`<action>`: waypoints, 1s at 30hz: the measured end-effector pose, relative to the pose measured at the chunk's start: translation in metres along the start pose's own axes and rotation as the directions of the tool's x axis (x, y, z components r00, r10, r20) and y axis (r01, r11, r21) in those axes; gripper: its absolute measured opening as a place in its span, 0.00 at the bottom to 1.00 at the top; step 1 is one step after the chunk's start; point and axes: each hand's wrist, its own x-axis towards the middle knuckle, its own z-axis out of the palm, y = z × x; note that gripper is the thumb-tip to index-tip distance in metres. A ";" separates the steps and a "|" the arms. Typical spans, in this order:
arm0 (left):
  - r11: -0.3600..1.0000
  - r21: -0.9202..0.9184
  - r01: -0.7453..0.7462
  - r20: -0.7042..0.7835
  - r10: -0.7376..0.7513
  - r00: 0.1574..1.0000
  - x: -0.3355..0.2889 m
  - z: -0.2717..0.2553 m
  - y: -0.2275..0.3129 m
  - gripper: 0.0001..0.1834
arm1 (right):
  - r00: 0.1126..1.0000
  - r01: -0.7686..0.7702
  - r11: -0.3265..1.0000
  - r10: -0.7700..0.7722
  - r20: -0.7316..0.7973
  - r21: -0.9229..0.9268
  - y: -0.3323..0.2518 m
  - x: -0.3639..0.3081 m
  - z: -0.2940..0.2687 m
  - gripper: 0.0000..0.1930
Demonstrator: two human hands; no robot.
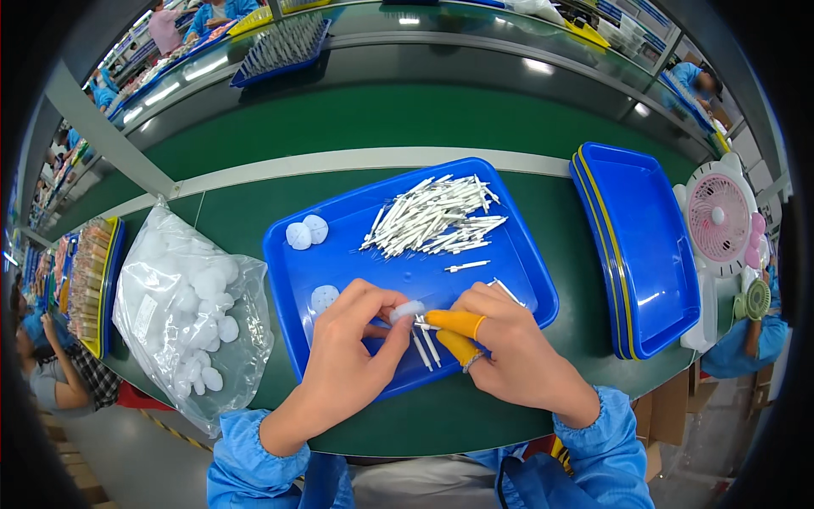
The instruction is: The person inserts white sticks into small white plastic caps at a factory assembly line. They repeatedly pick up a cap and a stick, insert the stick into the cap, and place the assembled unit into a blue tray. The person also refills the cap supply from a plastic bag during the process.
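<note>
The left hand (356,335) is keeping a narrow grip, pinching a disc (407,311) above the near part of the tray (343,265). The disc is looking round, thick and cloudy white, and the fingers are covering part of it. The right hand (517,343), wearing yellow finger cots (456,322), is meeting the disc's right side. Its grip is also narrow, but I cannot tell whether it is closing on a stick. Two white sticks (427,349) are slanting down just below the disc; whether they are joined to it is not showing.

The hands are blocking the tray's near edge. Past them, a loose disc (324,298) is lying by the left fingers and a single stick (467,265) is resting apart. Farther up, two discs (307,232) are sitting side by side, and a tangled pile (432,216) of sticks is filling the upper right.

On the green surface (595,366), a clear bag (182,297) of discs is slumping left of the tray; stacked trays (649,254) and a pink fan (718,216) are standing to the right. Beyond, a pale rail (381,159) is crossing, and a far tray (280,74) is holding upright parts.
</note>
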 end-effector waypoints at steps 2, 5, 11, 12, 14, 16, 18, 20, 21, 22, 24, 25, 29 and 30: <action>1.000 0.018 -0.010 0.001 0.010 1.000 0.000 0.000 0.000 0.10 | 1.000 -0.001 1.000 0.001 0.014 -0.005 0.002 -0.001 0.002 0.24; 0.999 0.043 -0.023 0.000 0.023 1.000 -0.001 0.001 -0.001 0.11 | 1.000 -0.003 0.999 0.003 -0.006 -0.032 0.005 -0.001 0.002 0.25; 0.999 0.031 0.029 -0.033 -0.028 0.999 -0.003 0.004 -0.003 0.09 | 0.999 -0.009 0.995 0.006 -0.032 -0.096 0.008 0.001 0.006 0.23; 0.999 0.034 0.025 -0.037 -0.024 0.999 -0.003 0.005 -0.003 0.09 | 0.999 -0.004 0.995 0.000 -0.037 -0.095 0.007 0.003 0.008 0.23; 0.999 0.037 0.016 -0.042 -0.014 0.999 -0.004 0.008 -0.002 0.09 | 0.999 0.000 0.996 -0.005 -0.054 -0.089 0.005 0.004 0.014 0.21; 0.995 0.084 -0.045 -0.060 0.051 0.997 -0.003 0.009 -0.001 0.09 | 0.997 -0.004 0.997 -0.002 -0.077 -0.078 0.004 0.003 0.022 0.20; 0.990 0.120 -0.075 -0.074 0.084 0.994 -0.005 0.010 0.000 0.09 | 0.992 0.001 0.999 -0.005 -0.123 -0.034 0.002 0.002 0.026 0.18; 0.987 0.138 -0.081 -0.080 0.092 0.992 -0.007 0.009 0.002 0.09 | 0.985 0.005 1.000 -0.005 -0.172 0.000 0.000 0.000 0.030 0.16; 0.986 0.146 -0.081 -0.074 0.093 0.993 -0.008 0.009 0.002 0.09 | 0.980 0.006 1.000 -0.004 -0.198 0.011 -0.001 0.000 0.031 0.15; 0.985 0.155 -0.082 -0.067 0.093 0.993 -0.009 0.009 0.003 0.08 | 0.975 0.007 1.000 -0.002 -0.223 0.022 -0.002 -0.001 0.033 0.14; 0.983 0.169 -0.078 -0.054 0.088 0.995 -0.011 0.011 0.003 0.09 | 0.973 -0.037 0.999 0.042 -0.229 0.028 -0.002 -0.003 0.036 0.14; 0.982 0.175 -0.073 -0.046 0.082 0.996 -0.013 0.012 0.001 0.10 | 0.971 -0.059 0.998 0.065 -0.232 0.031 -0.002 -0.004 0.039 0.13; 0.984 0.174 -0.048 -0.049 0.057 0.997 -0.016 0.017 -0.003 0.10 | 0.963 -0.116 0.989 0.135 -0.233 0.091 -0.007 -0.001 0.044 0.12; 0.985 0.168 -0.042 -0.061 0.053 0.997 -0.014 0.017 -0.003 0.10 | 0.967 -0.139 0.986 0.156 -0.201 0.095 -0.007 0.002 0.036 0.12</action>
